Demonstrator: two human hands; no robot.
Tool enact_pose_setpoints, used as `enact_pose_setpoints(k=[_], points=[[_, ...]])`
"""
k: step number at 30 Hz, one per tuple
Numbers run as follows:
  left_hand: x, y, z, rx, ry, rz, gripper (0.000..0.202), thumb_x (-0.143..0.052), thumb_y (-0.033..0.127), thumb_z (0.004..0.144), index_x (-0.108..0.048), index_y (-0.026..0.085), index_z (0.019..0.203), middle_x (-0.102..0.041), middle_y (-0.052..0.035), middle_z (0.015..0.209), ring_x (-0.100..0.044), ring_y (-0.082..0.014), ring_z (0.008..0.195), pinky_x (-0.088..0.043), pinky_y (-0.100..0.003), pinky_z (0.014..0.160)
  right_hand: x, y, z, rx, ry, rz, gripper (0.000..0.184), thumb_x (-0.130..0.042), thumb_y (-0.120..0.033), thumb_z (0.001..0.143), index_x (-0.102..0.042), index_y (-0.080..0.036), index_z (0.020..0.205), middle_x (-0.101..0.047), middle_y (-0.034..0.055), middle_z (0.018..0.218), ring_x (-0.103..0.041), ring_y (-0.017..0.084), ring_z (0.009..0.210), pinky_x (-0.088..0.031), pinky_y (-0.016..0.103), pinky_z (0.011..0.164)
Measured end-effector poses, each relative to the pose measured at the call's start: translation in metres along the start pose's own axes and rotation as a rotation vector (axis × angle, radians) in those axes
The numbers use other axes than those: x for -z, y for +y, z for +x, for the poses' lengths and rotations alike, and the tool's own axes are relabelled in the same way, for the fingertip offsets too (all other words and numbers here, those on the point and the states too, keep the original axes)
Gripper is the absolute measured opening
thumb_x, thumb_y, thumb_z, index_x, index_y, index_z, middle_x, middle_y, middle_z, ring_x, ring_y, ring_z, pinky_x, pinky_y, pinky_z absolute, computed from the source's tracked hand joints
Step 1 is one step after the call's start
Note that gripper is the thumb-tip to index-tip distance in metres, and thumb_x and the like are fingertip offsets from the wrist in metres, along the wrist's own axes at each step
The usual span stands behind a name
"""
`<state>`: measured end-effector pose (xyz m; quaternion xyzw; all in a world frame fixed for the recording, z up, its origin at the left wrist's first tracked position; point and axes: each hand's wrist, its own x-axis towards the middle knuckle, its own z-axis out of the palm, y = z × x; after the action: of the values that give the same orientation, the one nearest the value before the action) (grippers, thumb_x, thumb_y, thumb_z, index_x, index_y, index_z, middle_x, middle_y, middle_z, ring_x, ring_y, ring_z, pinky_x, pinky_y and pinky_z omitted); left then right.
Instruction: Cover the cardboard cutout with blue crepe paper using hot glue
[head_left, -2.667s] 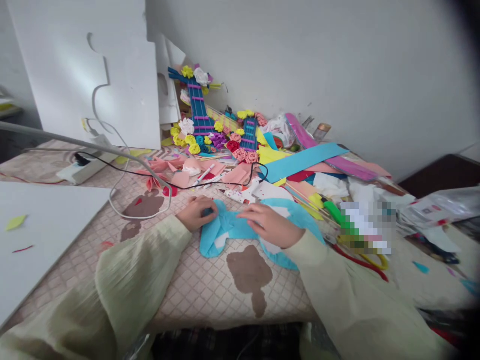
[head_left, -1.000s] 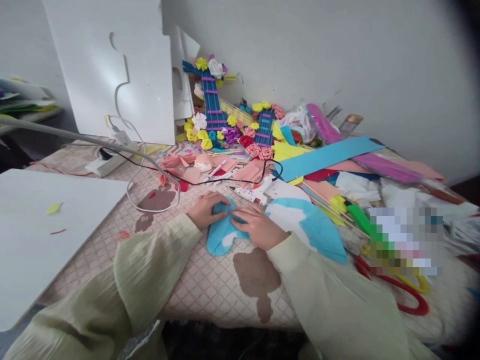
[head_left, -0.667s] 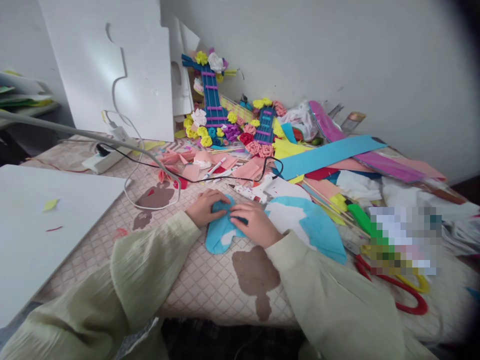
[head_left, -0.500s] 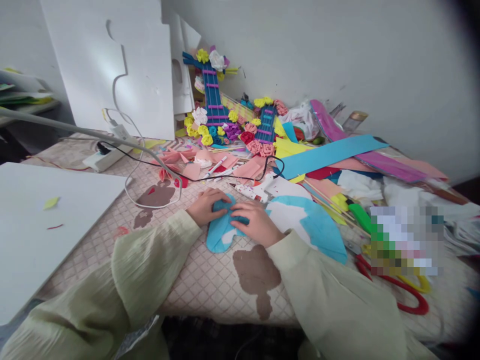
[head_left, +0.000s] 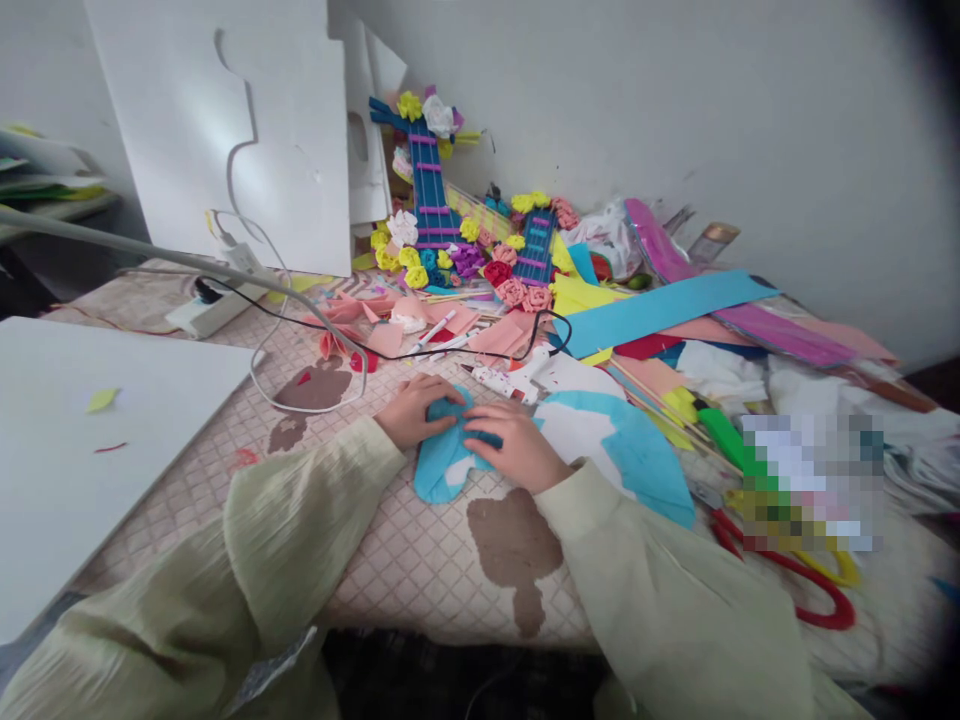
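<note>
My left hand [head_left: 409, 410] and my right hand [head_left: 510, 445] meet over a light blue paper piece [head_left: 439, 465] on the patterned table cover [head_left: 420, 560]. Fingers of both hands curl and pinch a bunched fold of that blue paper between them. A larger blue and white paper sheet [head_left: 630, 455] lies flat just right of my right wrist. A white glue gun [head_left: 529, 375] rests just beyond my fingers, its black cord [head_left: 450, 350] running left.
Paper flowers and blue ladder-like crafts [head_left: 431, 190] pile against the wall. A long blue strip [head_left: 660, 305], pink sheets and sticks lie at right, with red and yellow scissors [head_left: 810, 580]. White foam boards [head_left: 247, 130] stand at back left; another [head_left: 82, 430] lies at left. A power strip [head_left: 206, 305] sits beyond.
My hands came closer together, gathering the blue paper into a smaller bunch. The view shifted slightly; in the last second the hands barely moved.
</note>
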<state>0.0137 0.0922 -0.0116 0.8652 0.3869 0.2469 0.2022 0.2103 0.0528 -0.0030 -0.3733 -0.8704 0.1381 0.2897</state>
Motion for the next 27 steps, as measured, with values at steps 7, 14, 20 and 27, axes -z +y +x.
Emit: enact_pose_setpoints(k=[7, 14, 20, 27], points=[[0.002, -0.002, 0.0, 0.01, -0.03, 0.006, 0.024, -0.054, 0.034, 0.077, -0.06, 0.02, 0.095, -0.059, -0.0063, 0.102, -0.048, -0.0239, 0.099, -0.036, -0.042, 0.09, 0.073, 0.017, -0.021, -0.154, 0.269, -0.165, 0.017, -0.052, -0.024, 0.083, -0.068, -0.018, 0.083, -0.07, 0.0061, 0.089, -0.061, 0.019, 0.087, -0.046, 0.034, 0.082], [0.001, -0.007, 0.001, 0.004, -0.051, 0.007, 0.026, -0.051, 0.037, 0.077, -0.06, 0.021, 0.096, -0.059, -0.0066, 0.103, -0.048, -0.0251, 0.103, -0.036, -0.041, 0.091, 0.152, 0.087, -0.087, -0.803, 0.051, -0.601, 0.02, -0.054, -0.017, 0.076, -0.069, -0.015, 0.088, -0.07, 0.0098, 0.089, -0.064, 0.02, 0.076, -0.046, 0.03, 0.07], [0.001, -0.006, 0.001, 0.008, -0.048, 0.026, 0.026, -0.05, 0.037, 0.077, -0.059, 0.021, 0.095, -0.06, -0.0062, 0.103, -0.049, -0.0239, 0.101, -0.038, -0.04, 0.089, 0.146, 0.107, -0.103, -0.881, 0.006, -0.662, 0.009, -0.061, -0.013, 0.066, -0.069, -0.017, 0.068, -0.069, 0.0075, 0.07, -0.063, 0.019, 0.069, -0.043, 0.026, 0.062], [0.002, -0.005, 0.001, 0.015, -0.045, 0.003, 0.025, -0.052, 0.035, 0.077, -0.059, 0.021, 0.095, -0.059, -0.0061, 0.102, -0.048, -0.0235, 0.101, -0.037, -0.04, 0.09, 0.174, 0.058, -0.08, -0.759, 0.282, -0.681, 0.023, -0.041, -0.028, 0.086, -0.059, -0.017, 0.093, -0.067, 0.01, 0.088, -0.062, 0.021, 0.077, -0.045, 0.033, 0.071]])
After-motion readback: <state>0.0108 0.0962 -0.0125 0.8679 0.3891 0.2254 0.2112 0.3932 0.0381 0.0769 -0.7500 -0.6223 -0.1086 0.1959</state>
